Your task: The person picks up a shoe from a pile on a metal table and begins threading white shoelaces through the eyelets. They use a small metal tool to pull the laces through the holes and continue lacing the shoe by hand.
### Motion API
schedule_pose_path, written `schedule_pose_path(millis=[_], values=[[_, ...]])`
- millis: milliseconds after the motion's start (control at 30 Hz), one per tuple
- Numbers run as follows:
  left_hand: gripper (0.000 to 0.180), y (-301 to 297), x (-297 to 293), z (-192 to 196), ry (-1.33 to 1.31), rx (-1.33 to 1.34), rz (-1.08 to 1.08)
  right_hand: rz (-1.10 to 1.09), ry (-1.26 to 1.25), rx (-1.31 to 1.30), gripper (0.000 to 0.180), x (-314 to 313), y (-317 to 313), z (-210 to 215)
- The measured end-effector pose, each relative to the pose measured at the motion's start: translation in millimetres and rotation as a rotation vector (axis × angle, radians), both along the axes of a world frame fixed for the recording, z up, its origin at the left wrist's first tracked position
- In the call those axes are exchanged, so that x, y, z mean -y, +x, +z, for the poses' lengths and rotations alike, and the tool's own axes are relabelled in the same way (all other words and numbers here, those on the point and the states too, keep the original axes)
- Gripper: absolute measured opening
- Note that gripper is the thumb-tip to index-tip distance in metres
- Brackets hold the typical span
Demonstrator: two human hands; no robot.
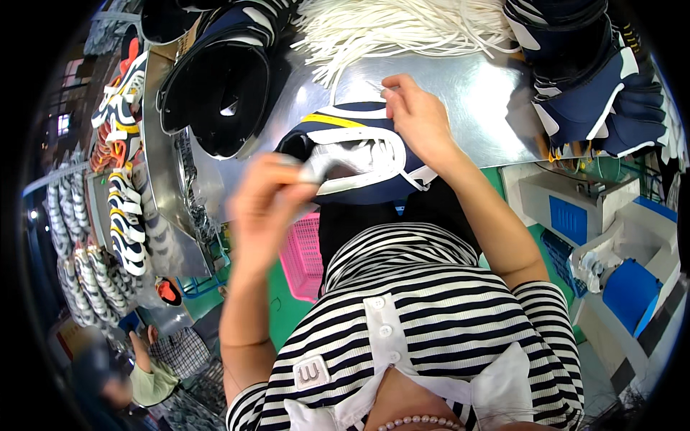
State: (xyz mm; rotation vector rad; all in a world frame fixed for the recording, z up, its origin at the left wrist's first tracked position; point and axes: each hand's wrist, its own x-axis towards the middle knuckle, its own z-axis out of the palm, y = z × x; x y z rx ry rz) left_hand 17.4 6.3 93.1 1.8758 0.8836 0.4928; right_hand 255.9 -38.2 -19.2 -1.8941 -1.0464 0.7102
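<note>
A navy shoe upper (363, 192) with white trim and a yellow stripe lies at the near edge of the metal table, its opening facing up. White shoelace (388, 154) runs along one end of the opening, and a short loose piece hangs off the near side. My left hand (267, 205), smeared by motion, is over the other end with its fingers pinched; a blurred white strand, seemingly lace, leads from them into the opening. My right hand (424, 123) rests against the far side of the upper with bent fingers, gripping its edge as far as I can see.
A heap of white laces (402, 29) covers the table's far side. Stacked navy uppers (582, 108) stand at right, more dark uppers (215, 93) at left. A pink basket (303, 258) is below the table. Shoes hang at left near another person (154, 373); grey machines (568, 201) stand right.
</note>
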Motion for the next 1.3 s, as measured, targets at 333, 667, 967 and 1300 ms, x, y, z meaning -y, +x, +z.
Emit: schedule_pose_path(millis=[333, 667, 967, 1300], values=[[0.019, 40.3, 23.8, -58.2, 0.439, -0.020, -0.089, 0.006, 0.261, -0.043, 0.027, 62.0, -15.7, 29.3], [0.050, 51.2, 22.8, -65.5, 0.185, 0.040, 0.082, 0.195, 0.065, 0.241, 0.013, 33.7, -11.9, 32.2], [0.076, 70.7, 11.5, -80.5, 0.245, -0.150, 0.137, 0.261, -0.038, -0.373, 0.017, 42.9, 0.6, 27.2], [0.089, 87.2, 5.9, -92.9, 0.231, -0.243, 0.114, 0.221, -0.008, 0.056, 0.019, 38.6, -5.0, 20.1]])
